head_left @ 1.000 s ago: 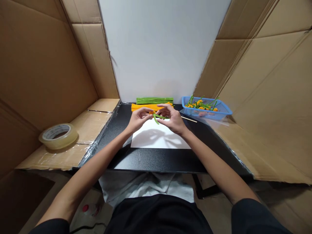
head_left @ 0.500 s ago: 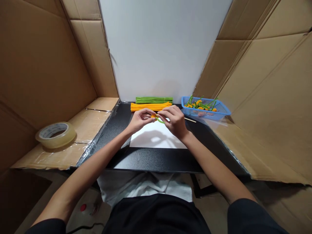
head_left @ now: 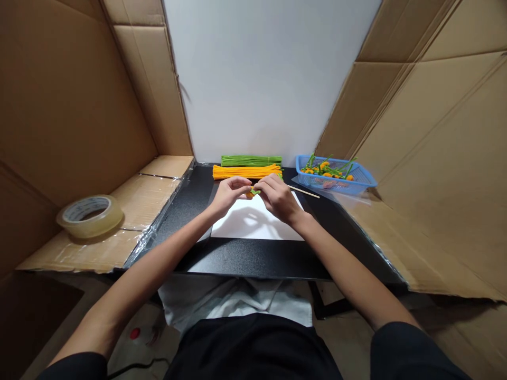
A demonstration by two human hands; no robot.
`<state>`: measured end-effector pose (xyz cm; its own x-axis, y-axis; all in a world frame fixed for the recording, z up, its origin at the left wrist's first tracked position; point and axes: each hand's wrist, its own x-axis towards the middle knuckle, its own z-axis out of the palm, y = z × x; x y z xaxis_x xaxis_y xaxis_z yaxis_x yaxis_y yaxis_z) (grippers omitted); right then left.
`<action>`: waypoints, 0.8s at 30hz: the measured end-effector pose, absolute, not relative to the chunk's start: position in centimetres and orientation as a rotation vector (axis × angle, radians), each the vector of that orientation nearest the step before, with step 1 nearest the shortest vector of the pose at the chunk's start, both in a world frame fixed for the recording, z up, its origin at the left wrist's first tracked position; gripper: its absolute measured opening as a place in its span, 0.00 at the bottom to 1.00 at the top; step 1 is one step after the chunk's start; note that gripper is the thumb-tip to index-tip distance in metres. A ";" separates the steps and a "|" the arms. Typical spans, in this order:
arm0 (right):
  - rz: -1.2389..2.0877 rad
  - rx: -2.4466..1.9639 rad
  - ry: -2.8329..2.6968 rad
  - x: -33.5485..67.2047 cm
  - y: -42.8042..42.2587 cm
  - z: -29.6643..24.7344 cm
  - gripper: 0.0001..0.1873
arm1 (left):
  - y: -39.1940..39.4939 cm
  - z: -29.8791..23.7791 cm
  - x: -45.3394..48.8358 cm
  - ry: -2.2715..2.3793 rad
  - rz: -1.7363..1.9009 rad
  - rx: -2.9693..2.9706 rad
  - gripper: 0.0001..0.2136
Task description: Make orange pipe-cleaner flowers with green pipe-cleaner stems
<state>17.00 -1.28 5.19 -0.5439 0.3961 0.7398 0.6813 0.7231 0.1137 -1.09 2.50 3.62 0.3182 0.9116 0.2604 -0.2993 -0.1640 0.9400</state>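
Between both hands, above a white sheet [head_left: 233, 227], is a small orange piece of pipe cleaner [head_left: 249, 195] with a green pipe cleaner [head_left: 255, 192] at its right side. My left hand [head_left: 232, 195] pinches the orange part between thumb and fingers. The fingers of my right hand [head_left: 277, 197] are closed on the green pipe cleaner. Just behind the hands lie a bundle of orange pipe cleaners [head_left: 241, 172] and a bundle of green pipe cleaners [head_left: 249, 160]. The fingers partly hide the small piece.
A blue basket [head_left: 358, 186] at the back right holds several orange and green pipe-cleaner pieces. A thin wooden stick [head_left: 307, 192] lies right of my right hand. A roll of clear tape [head_left: 106, 224] rests on cardboard at left. Cardboard walls [head_left: 443, 137] flank the black table [head_left: 253, 258].
My right hand has shifted slightly left and lower, uncovering more of the stick. The green strand, which looped out below the fingers, now lies close against the orange part.
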 end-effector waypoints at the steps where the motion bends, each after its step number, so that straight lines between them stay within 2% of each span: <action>1: -0.515 -0.798 -2.214 17.0 -1.2 5.2 0.14 | 2.4 3.6 -0.9 0.641 1.232 1.278 0.19; 12: -0.352 -0.783 -2.162 16.8 -0.5 4.4 0.11 | 2.0 3.3 0.0 0.661 1.266 1.061 0.28; 18: -0.242 -0.868 -1.884 15.9 -1.1 4.0 0.06 | 3.0 3.5 -1.4 0.479 1.329 1.519 0.19; 24: -0.446 -0.861 -1.818 16.2 -1.5 4.1 0.05 | 2.8 3.8 -2.2 0.499 1.250 1.768 0.16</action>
<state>16.24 -1.47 4.10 -0.2137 0.3511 0.9116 0.7329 0.6746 -0.0880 -2.24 2.82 3.83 0.4108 0.7341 0.5407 -0.1606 -0.5255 0.8355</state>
